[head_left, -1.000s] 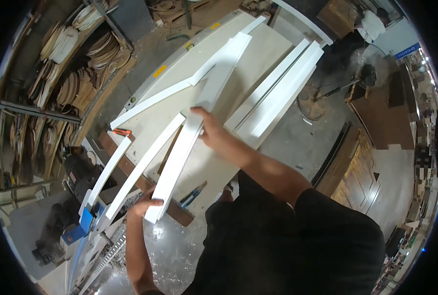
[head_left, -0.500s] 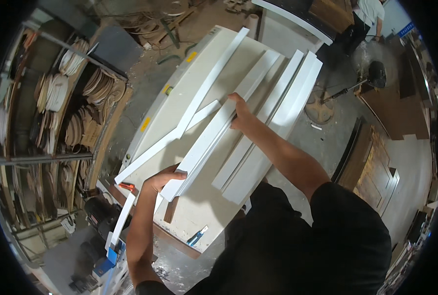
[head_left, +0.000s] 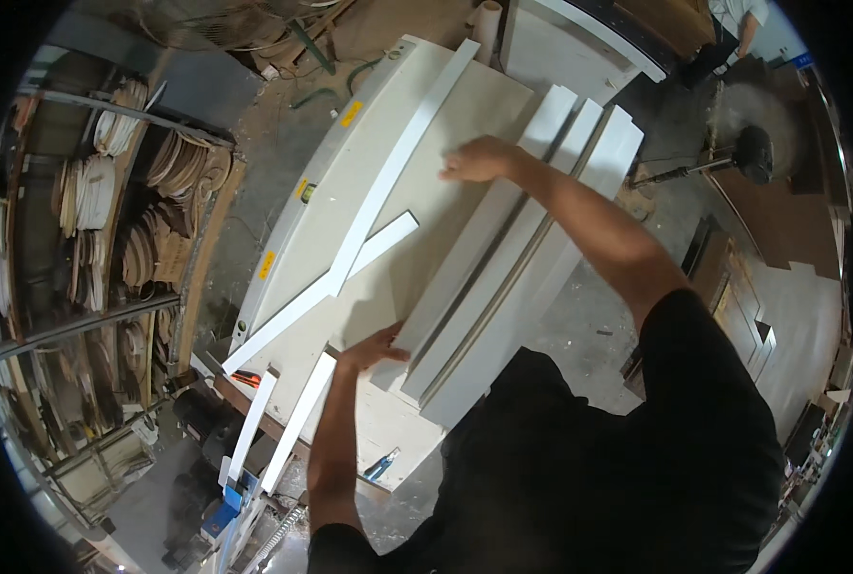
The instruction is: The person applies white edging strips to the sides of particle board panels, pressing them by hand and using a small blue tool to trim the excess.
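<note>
Three long white boards lie side by side along the right of the pale table: a left board, a middle board and a wide right board. At the near end of the left board, my left hand rests against its edge with the fingers stretched out. My right hand hovers beside the far part of that board, fingers extended leftward and holding nothing. Left of the boards, a long thin white strip lies across a shorter white strip.
Two more white strips jut over the near left edge. An orange knife and a blue utility knife lie near that end. A long spirit level lines the left edge. Shelves of curved wood pieces stand left. Another person is far right.
The left board has shifted right, against the other two. My right hand has let go of it and moved away, while my left hand has moved right with its near end.
</note>
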`<move>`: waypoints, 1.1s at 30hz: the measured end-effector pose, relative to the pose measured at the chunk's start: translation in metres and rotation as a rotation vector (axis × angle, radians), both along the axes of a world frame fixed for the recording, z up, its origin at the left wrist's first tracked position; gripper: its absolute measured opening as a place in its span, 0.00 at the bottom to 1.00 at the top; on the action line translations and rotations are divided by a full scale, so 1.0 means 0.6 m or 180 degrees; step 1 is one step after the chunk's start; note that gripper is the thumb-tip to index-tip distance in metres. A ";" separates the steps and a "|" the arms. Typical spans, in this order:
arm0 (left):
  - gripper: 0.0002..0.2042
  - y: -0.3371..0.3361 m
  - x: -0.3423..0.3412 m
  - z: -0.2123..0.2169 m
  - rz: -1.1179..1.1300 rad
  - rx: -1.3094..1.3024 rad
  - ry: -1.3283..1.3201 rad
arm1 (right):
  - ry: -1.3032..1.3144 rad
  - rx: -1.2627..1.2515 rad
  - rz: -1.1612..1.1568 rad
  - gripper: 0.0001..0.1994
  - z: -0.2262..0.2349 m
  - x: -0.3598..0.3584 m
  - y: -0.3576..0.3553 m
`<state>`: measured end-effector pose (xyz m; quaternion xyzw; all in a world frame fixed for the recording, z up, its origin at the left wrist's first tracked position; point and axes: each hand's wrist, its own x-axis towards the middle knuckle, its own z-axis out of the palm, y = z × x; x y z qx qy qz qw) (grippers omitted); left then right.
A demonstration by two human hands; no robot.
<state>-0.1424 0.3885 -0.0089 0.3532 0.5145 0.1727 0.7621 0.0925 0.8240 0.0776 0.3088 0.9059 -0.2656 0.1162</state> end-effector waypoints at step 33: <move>0.31 -0.183 0.234 0.070 0.4175 -0.0421 -0.0321 | -0.1188 -0.1801 -0.1607 0.45 -0.111 0.272 0.400</move>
